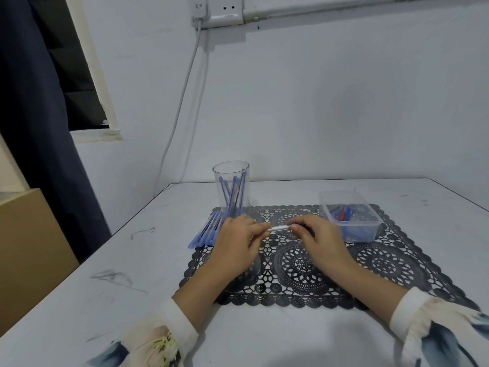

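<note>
**White table, black lace mat: both hands on one clear pen**

White table (105,260) fills the lower frame and has scuffs and grey marks on the left side. Dark blue curtain (34,115) hangs at far left, beside the table.

Black lace mat (383,263) lies centre-right on the table. Everything else sits on it or at its edge.

Left hand (238,239) is over the mat's left half, fingers curled, pinching the left end of the pen. Right hand (317,238) is over the middle of the mat, thumb and fingertips pinching the right end. Both wrists come out of white patterned sleeves. The hands are close together, not touching.

Clear plastic tub (360,231) stands on the mat's back right corner, just right of the right hand, with no lid on. Blue and red pen parts (342,214) are inside. Too blurred to tell which parts.

Clear cup (244,181) stands upright at the mat's back left corner, behind the left hand. Blue pens (234,194) lean inside it.

Loose blue pens (205,231) lie side by side at the mat's left edge, just left of the left hand and in front of the cup.

Clear pen (278,228) bridges the gap between the two hands, roughly level, just above the mat. Only its short middle section shows. Both ends are covered by fingers, so I can't tell whether it's capped.
</note>
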`<move>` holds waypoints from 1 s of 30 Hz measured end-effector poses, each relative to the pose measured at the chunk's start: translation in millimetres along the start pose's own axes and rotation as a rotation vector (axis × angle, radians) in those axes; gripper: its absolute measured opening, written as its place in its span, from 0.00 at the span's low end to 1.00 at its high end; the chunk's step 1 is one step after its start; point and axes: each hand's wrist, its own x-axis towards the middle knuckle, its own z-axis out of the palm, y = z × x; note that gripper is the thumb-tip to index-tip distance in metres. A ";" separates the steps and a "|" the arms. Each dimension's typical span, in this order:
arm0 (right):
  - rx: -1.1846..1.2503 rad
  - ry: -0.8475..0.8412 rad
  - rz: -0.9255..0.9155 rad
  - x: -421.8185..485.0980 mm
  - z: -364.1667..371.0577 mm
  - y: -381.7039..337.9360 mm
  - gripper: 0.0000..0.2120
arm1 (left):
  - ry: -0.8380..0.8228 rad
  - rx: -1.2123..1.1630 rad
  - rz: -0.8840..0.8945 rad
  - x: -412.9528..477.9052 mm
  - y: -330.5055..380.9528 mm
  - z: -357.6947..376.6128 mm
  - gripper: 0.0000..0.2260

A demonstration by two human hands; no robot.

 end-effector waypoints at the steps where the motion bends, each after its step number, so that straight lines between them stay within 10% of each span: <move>1: -0.053 -0.014 -0.041 0.0 -0.1 1.0 0.06 | 0.010 -0.001 0.012 0.3 -0.1 0.2 0.11; 30: -0.107 -0.095 -0.158 -0.9 1.6 8.7 0.06 | 0.072 0.008 0.110 1.2 -6.5 0.7 0.10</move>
